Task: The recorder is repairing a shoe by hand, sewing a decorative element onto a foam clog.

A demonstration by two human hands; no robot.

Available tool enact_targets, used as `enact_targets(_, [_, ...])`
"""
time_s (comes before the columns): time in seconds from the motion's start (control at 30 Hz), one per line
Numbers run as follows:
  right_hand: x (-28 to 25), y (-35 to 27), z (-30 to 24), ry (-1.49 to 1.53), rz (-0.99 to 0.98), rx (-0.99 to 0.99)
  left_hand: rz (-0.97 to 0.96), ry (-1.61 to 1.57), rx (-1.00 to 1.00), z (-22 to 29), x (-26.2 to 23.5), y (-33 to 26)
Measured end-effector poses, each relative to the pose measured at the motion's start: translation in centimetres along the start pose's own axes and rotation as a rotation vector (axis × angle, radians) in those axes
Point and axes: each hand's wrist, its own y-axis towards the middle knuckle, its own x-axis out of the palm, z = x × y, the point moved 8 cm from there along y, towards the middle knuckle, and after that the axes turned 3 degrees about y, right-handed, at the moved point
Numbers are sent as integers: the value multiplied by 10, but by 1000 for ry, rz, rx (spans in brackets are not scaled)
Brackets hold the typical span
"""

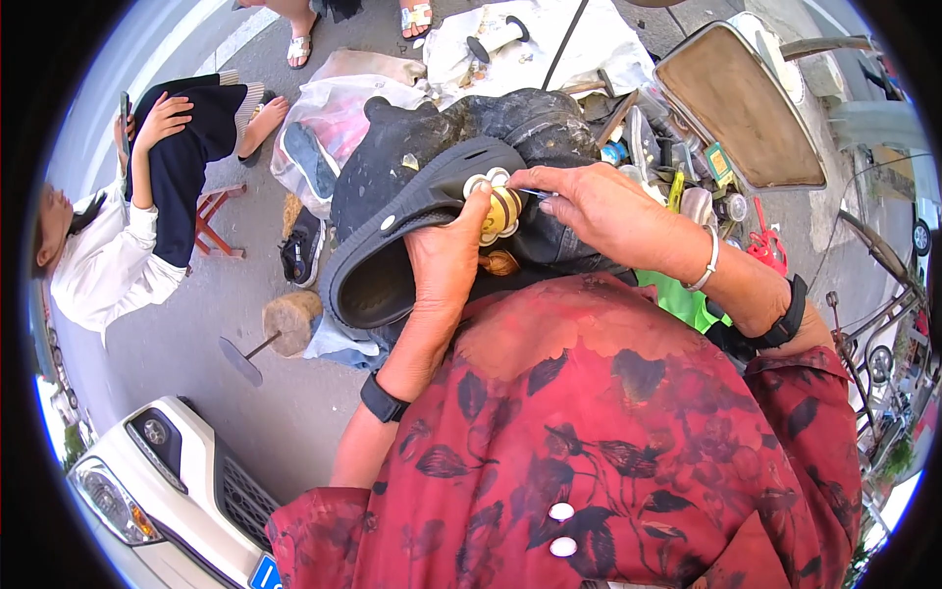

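A black clog (358, 260) rests over my lap on dark, stained cloth (383, 162). My left hand (444, 260) grips it by the upper, fingers inside the opening and thumb up against a yellow-and-brown bee charm (502, 212). White round pieces edge the charm, and a small brown ornament (499, 262) sits just below it. Coming in from the other side, my right hand (597, 208) pinches a thin, pale metal tool (536, 193) at the charm's right edge. Its tip is too small to make out.
Tools and small containers (677, 157) are heaped at the right, beside a brown-topped panel (741, 103). A spool (498, 39) lies on white sheeting (599, 44). Left are a dark sneaker (302, 247), a wooden block (289, 322), a seated person (128, 236) and a white car (177, 471).
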Motion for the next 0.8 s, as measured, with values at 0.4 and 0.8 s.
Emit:
enact_targets(0.4, [24,-12,-12,-9,210,25,-683,-586,-521,7,48,-20])
enact_targets(0.8, [10,-31,-23,-73,325,60,-1006,-85,-299,26,66,9])
